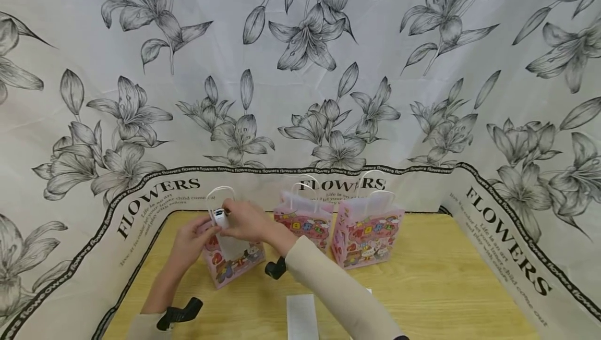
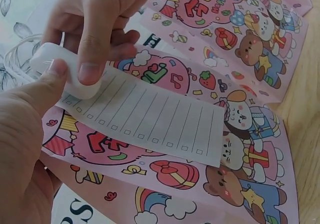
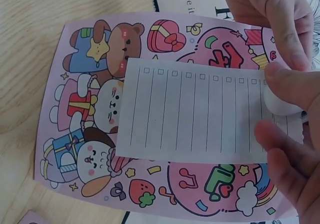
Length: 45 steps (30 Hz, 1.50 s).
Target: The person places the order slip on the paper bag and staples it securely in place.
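Observation:
A pink cartoon gift bag (image 1: 241,264) with white handles stands tilted at the left of the table. A lined checklist paper (image 3: 195,114) lies against its front, its upper end at the bag's top edge. My right hand (image 1: 246,220) grips a small white rounded stapler (image 2: 67,68) over that end of the paper. My left hand (image 1: 188,238) pinches the bag's top edge, its thumb against the stapler in the left wrist view. Some left fingers are hidden behind the bag.
Two more pink gift bags stand to the right, one nearer the middle (image 1: 300,225) and one farther right (image 1: 368,235). A white paper strip (image 1: 302,316) lies at the table's front, partly beside my right sleeve. Flower-printed cloth (image 1: 281,136) surrounds the wooden table (image 1: 451,277).

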Motion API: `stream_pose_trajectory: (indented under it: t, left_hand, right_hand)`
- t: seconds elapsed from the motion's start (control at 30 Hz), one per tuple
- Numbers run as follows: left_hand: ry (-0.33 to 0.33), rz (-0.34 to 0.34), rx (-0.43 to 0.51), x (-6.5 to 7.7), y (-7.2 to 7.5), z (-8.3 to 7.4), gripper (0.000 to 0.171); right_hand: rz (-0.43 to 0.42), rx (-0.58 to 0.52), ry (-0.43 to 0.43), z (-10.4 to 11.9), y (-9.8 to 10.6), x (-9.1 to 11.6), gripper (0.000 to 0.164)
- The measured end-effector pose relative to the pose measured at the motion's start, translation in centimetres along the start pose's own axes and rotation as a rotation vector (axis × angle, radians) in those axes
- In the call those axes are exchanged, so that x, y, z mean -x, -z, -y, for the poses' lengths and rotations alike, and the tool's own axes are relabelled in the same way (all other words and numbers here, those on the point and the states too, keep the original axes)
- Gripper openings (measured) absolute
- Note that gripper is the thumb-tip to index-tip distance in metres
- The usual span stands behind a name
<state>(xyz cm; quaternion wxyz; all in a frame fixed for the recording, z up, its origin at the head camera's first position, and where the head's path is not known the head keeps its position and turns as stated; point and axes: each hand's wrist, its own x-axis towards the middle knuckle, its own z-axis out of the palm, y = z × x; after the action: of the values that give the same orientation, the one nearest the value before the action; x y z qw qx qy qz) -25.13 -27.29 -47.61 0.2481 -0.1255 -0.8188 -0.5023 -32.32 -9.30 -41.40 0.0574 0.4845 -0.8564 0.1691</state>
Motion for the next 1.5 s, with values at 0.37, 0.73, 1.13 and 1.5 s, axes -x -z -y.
stream_pose_trajectory:
  t: [0.37,0.73,1.13,1.5]
  left_hand:
    - [-0.016,-0.056,-0.130,-0.7,0.0,0.2,0.023]
    - [0.082,-0.097,-0.205,-0.9,-0.6,-0.7,0.018]
    - [0.038,-0.157,-0.245,-0.7,-0.7,-0.8,0.016]
    - [0.084,-0.133,-0.289,-0.8,-0.5,-1.0,0.022]
  right_hand:
    - [-0.173,-0.155,0.069,-0.6,0.9,1.0,0.061]
    - [-0.256,-0.387,0.088,-1.1,2.0,4.1,0.037]
    - [-0.120,-0.628,-0.125,-0.5,1.6,8.8,0.034]
    - [-0.238,-0.458,-0.153,-2.2,1.2,13.2,0.023]
